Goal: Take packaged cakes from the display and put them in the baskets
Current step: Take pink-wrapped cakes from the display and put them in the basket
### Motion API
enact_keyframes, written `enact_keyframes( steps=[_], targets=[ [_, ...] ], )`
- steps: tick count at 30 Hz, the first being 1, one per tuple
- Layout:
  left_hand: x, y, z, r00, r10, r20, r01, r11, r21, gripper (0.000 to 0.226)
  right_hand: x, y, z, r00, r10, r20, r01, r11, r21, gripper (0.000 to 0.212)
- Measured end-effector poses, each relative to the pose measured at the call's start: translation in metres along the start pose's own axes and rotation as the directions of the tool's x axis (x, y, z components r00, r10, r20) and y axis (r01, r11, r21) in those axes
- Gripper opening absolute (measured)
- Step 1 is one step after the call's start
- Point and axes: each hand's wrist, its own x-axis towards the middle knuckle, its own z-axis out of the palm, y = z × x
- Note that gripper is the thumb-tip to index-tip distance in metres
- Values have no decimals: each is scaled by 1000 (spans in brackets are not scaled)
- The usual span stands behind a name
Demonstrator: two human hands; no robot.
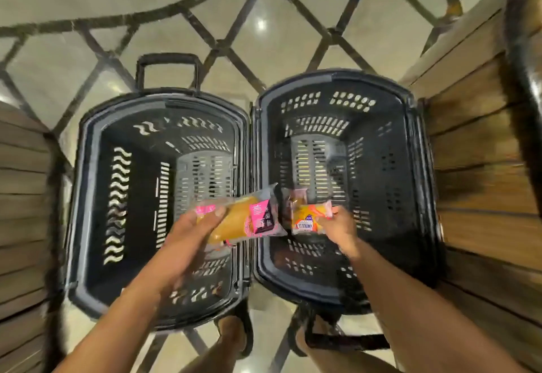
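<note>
Holding a pink-wrapped cake (240, 217) in the left hand (187, 234), thumb on top and fingers curled under, above the left basket (164, 99), with one end poking over the seam toward the right basket (331, 77). Pinching a smaller orange pack (308, 218) by its edge with the right hand (340, 226), above the near left part of the right basket. Probably light and squishy, both: soft sponge in thin slick film, so easy to dent. Best to grab around the middle with a loose grip, or by the sealed end flap, and not squeeze. Maybe a brownish pack (296, 199) tucked behind the orange one, too blurry to say. Standing on a patterned floor (264, 35), with a wooden display (484, 138) off to the right.
</note>
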Motion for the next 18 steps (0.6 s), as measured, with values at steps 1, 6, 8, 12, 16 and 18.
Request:
enact_keyframes(
  steps=[1, 6, 8, 12, 16, 18],
  targets=[
    [11, -7, -5, 1000, 16, 12, -16, 1000, 0, 70, 20, 6, 11, 1000, 19, 22, -19, 1000, 0, 24],
    [41, -35, -22, 1000, 26, 0, -26, 999, -27, 49, 85, 40, 39, 968, 185, 169, -211, 966, 151, 47],
    [45, -38, -24, 1000, 11, 0, -11, 998, -56, 64, 84, 38, 38, 968, 164, 189, -192, 971, 140, 31],
    [32, -30, -20, 1000, -26, 3, 26, 996, -81, 76, 54, 29, 21, 944, 173, 282, -236, 950, 205, 22],
    [-2, -1, -9, 998, -57, 9, 58, 995, -80, 68, -18, -8, -18, 921, 172, 351, -273, 925, 264, 11],
    [-27, 20, 0, 998, -64, -10, 63, 994, -87, 59, -60, -32, -37, 922, 162, 352, -267, 924, 273, 15]
  ],
)
